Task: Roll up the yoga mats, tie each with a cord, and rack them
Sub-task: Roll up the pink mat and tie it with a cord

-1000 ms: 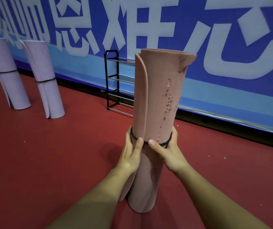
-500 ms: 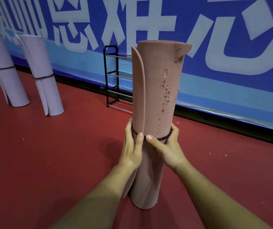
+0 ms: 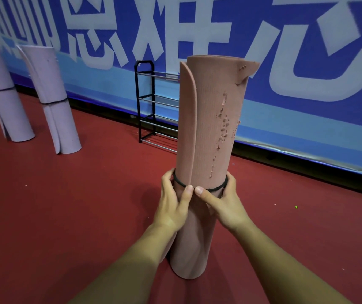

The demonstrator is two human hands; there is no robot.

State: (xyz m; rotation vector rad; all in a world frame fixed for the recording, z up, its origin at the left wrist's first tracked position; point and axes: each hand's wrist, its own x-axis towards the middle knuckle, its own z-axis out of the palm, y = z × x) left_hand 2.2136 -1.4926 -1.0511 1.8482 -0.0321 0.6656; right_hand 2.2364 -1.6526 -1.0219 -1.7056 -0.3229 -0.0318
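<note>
The pink mat is standing on end on the red floor, directly ahead of the person at twelve o'clock. It is being kept upright, I judge, so that the black cord can be seated round the roll while the roll's own weight is stopping it from unwinding. The cord is circling the mat a little below its middle. The loose outer edge is running up the eleven o'clock side of the roll and gaping slightly near the top, so the cord seems to be binding only the lower part.

Both hands are clamping the roll at cord height. The left hand is wrapping it from nine o'clock and the right hand from three o'clock. Their thumbs are meeting tip to tip on the six o'clock face, right at the cord, and the fingers are curling round towards the back, mostly out of sight. The forearms are rising from the bottom of the view and converging on the mat.

The black rack is standing against the blue banner wall at about eleven o'clock from the mat, partly hidden behind it. Two lilac mats are standing on end at ten o'clock, each with a dark cord round its middle, apparently tied and waiting to be racked.
</note>
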